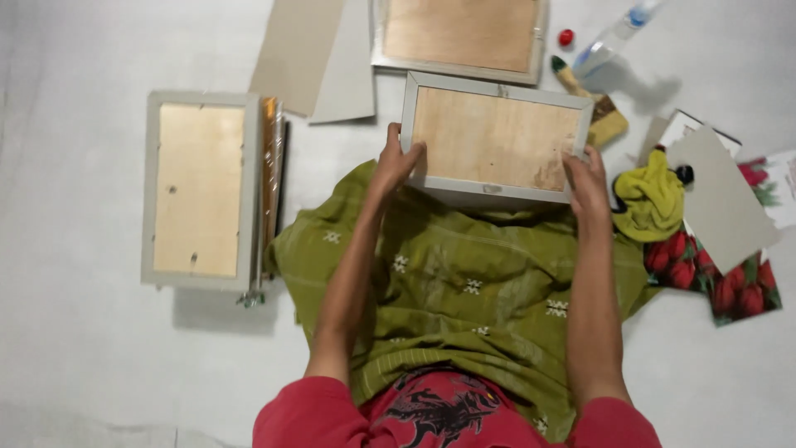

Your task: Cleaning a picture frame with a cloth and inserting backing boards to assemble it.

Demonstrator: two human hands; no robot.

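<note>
I hold a grey picture frame [496, 138] with a plywood back, face down, above my lap. My left hand [397, 161] grips its left edge and my right hand [587, 179] grips its lower right corner. Under it lies the green patterned cloth [464, 282] that covers my legs. A second frame [461, 35] of the same kind lies on the floor just beyond the held one.
A stack of similar frames [199, 189] lies at the left. Two grey cardboard sheets [315, 51] lie at the top. To the right are a yellow-green rag [652, 199], a brush [590, 98], a plastic bottle [612, 36], a red cap [566, 37], a grey card [723, 199] and strawberry-print paper [720, 282].
</note>
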